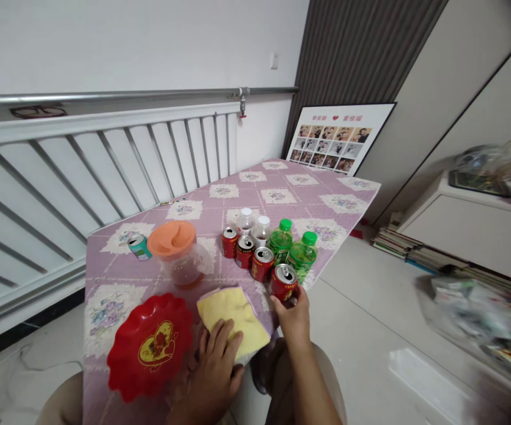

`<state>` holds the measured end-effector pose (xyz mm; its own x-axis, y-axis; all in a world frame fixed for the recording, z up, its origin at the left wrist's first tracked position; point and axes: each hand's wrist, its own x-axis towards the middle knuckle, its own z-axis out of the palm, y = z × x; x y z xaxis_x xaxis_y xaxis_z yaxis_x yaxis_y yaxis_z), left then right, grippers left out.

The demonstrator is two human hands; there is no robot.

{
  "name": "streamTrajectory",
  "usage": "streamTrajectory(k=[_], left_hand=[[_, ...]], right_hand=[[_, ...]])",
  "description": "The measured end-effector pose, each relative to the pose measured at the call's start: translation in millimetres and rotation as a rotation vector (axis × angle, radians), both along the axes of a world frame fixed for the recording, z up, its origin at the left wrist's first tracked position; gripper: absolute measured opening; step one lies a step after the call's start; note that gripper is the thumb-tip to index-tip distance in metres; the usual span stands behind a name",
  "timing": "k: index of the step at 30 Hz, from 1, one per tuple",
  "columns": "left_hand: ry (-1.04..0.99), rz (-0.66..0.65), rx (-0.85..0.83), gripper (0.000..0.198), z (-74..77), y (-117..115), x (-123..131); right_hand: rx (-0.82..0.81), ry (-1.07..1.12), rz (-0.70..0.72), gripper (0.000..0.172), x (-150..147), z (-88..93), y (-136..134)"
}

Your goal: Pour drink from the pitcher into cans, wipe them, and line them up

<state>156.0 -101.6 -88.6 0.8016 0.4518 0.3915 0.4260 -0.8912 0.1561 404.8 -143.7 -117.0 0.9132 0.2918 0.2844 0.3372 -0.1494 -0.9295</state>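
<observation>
My right hand (296, 313) is wrapped round the lower part of a red can (283, 284) at the table's near right edge. Fingers outstretched, my left hand (218, 365) lies flat on a folded yellow cloth (244, 319). Just behind the held can, more red cans (261, 265) stand in a slanting row, their tops opened. Two green-capped bottles (302, 257) and two white-capped clear bottles (245, 222) stand close behind that row. Left of the cloth sits a red scalloped plate (122, 363) with a gold heart design.
A clear plastic jug (182, 268) with an orange lid stands left of the cans, a teal can (139, 248) beside it. The purple floral tablecloth (277, 180) reaches back along a white radiator (104, 159). A framed photo board (348, 127) leans behind; bags (477, 319) lie on the floor at right.
</observation>
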Motion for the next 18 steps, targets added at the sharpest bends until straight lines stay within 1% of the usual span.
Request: streamTrajectory(k=[5, 8, 13, 18], left_hand=[[0.028, 0.001, 0.006, 0.048, 4.2, 0, -1], [0.042, 0.015, -0.016, 0.049, 4.7, -1, 0], [0.069, 0.013, -0.064, 0.051, 2.7, -1, 0], [0.104, 0.011, -0.136, 0.052, 4.9, -1, -1]], right_hand=[[-0.035, 0.031, -0.018, 0.056, 1, -2.6, -2], [-0.042, 0.030, -0.018, 0.054, 4, -1.6, 3], [-0.040, 0.032, -0.011, 0.055, 4, 0.7, 9], [-0.042, 0.051, -0.009, 0.067, -3, 2.0, 5]])
